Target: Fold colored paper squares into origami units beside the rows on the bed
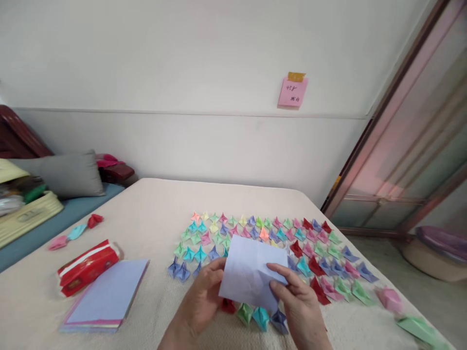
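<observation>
Both of my hands hold up one sheet of pale blue paper (251,272), slightly creased and tilted toward me. My left hand (202,296) grips its left edge, the fingertips partly hidden behind it. On the right side, my right hand (297,301) pinches the sheet between thumb and fingers near its lower right corner. Beneath and beyond the paper, rows of small folded paper pieces (200,253) in many colours cover the cloth; the sheet hides some of them. To the left lies a stack of coloured paper (109,291) with a pale blue sheet on top.
A red and white soft packet (87,267) rests against the stack on the cream-covered table (156,204). Several crumpled paper pieces (76,232) lie at far left. At the right edge are a pink piece (390,299) and a green one (418,328). A pink note (293,92) is taped to the wall.
</observation>
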The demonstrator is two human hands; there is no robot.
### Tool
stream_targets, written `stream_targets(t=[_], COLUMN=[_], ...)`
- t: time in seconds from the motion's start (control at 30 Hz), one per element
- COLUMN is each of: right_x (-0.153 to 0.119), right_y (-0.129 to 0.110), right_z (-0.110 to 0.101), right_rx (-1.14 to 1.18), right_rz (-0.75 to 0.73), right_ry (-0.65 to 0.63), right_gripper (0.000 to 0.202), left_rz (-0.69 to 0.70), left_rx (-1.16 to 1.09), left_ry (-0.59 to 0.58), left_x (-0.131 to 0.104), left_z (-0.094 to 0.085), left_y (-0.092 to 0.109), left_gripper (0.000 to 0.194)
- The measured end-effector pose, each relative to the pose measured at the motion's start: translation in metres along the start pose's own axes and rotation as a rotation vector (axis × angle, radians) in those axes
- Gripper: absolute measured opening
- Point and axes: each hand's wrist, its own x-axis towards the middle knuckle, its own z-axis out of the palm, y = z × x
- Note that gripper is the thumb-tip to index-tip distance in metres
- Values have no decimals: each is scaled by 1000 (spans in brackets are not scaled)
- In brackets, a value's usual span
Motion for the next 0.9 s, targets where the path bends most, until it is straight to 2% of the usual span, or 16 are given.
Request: stream_targets(t=[0.13,0.23,0.37,0.43,0.53,0.7,0.8,0.9], right_x=[2,3,5,7,8,8,8,9], right_y=[-7,-8,-6,-6,-8,-10,-7,-4], right_z=[-7,-7,-5,-4,-3,-3,-4,-5], right_rx=[-31,-98,-245,-297,-363,-465,-511,-566], right_rz=[-42,-80,-140,-169,-205,-253,-320,-443], right_ry=[-56,-89,-82,-65,-40,-43,-55,-88], right_gripper=[29,29,31,32,33,31,27,21], left_rz=[-21,31,172,203,252,402,464,531], left_rx=[194,269,333,440,596,790,967,1029], left_ry=[39,107,200,218,249,284,267,289], left_x=[1,3,5,4,0,-1,1,2], left_z=[-6,-4,0,1,0,-3,-5,-5], left_y=[5,1,-4,-6,-8,-10,-9,-8], left_gripper=[24,22,58,68,61,64,46,28])
